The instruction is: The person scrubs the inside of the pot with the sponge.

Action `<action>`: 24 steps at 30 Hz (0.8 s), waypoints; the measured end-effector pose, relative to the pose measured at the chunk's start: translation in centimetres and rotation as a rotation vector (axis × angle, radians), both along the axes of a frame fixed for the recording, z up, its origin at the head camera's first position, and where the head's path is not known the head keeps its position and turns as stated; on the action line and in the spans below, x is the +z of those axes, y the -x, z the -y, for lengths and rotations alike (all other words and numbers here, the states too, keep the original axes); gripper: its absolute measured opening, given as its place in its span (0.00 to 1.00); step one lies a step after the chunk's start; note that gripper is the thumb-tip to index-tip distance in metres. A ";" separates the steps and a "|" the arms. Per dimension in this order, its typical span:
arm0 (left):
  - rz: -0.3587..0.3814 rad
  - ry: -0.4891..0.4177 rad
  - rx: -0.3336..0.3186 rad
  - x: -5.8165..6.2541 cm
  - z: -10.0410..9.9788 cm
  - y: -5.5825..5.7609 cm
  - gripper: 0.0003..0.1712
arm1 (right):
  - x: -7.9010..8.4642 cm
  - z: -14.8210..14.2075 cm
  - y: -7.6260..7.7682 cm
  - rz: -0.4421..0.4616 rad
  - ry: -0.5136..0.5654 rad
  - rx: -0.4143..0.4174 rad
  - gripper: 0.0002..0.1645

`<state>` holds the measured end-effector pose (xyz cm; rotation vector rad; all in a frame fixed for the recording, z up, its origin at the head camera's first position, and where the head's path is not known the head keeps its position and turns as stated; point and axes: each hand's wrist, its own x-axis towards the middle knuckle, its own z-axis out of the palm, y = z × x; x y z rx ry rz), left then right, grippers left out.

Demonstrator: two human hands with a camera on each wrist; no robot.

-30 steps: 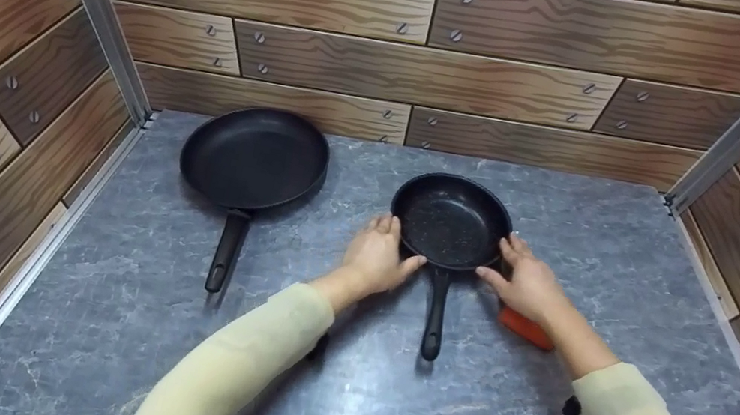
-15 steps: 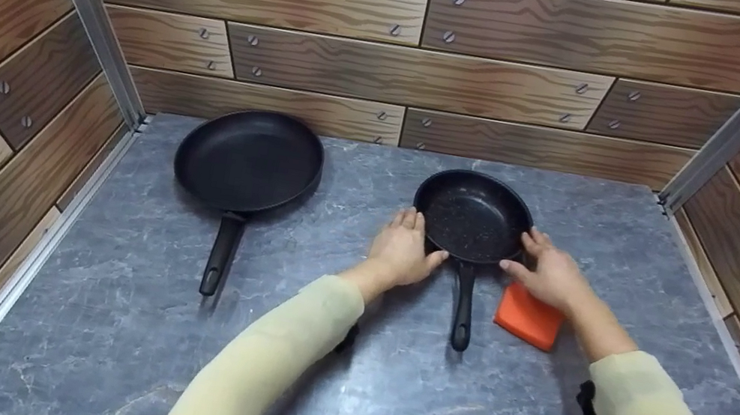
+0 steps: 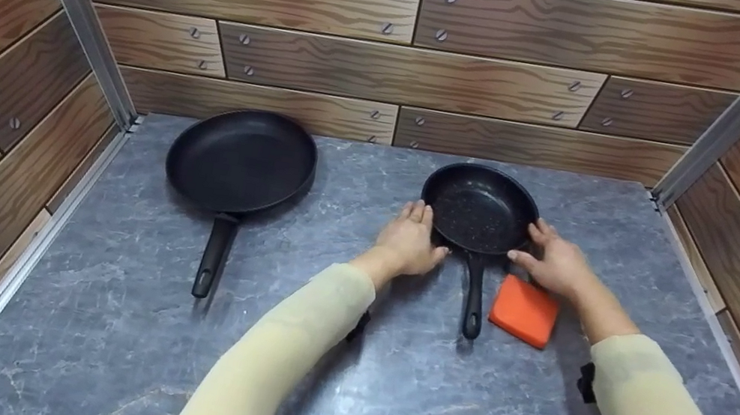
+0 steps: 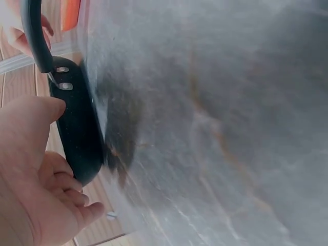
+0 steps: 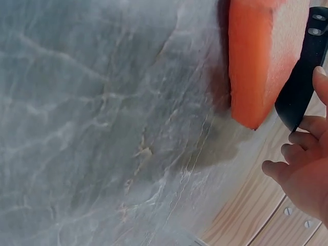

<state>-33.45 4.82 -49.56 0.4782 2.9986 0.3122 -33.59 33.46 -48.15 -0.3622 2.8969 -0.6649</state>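
Observation:
A small black frying pan (image 3: pixel 480 208) with a speckled inside sits on the right half of the table, its handle (image 3: pixel 473 302) pointing toward me. My left hand (image 3: pixel 407 242) touches the pan's left side with fingers extended and thumb near the handle's root. On the opposite side, my right hand (image 3: pixel 556 263) rests its fingertips and thumb against the pan's wall. Both wrist views show the fingers spread along the outer wall, not wrapped round the handle. An orange square block (image 3: pixel 524 311) lies just right of the handle, below my right hand.
A larger black frying pan (image 3: pixel 241 162) stands at the back left, its handle also toward me. Wood-patterned panels (image 3: pixel 312 60) close off the back and both sides of the grey marbled table (image 3: pixel 110 344).
The small pan has slid to the right and slightly away from me, with both hands moving along on its sides. More of the orange block shows. The larger pan stays put.

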 end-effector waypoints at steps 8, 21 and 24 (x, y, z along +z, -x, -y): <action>0.032 0.022 0.005 0.5 -0.8 1.1 0.52 | 0.2 -0.7 1.3 -0.005 -0.024 0.009 0.49; 0.038 0.042 0.010 0.8 -1.5 2.2 0.51 | 0.0 -1.3 2.4 0.020 -0.004 -0.011 0.49; 0.038 0.042 0.005 0.8 -1.5 2.2 0.51 | 0.0 -1.4 2.4 0.017 -0.004 -0.015 0.49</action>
